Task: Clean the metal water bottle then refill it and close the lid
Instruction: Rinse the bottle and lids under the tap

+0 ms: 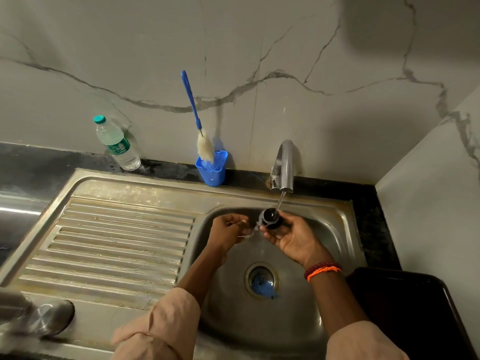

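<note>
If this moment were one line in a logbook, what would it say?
step: rinsing lid | right hand: holds small black round lid under running chrome tap | left hand: beside it, fingers curled
</note>
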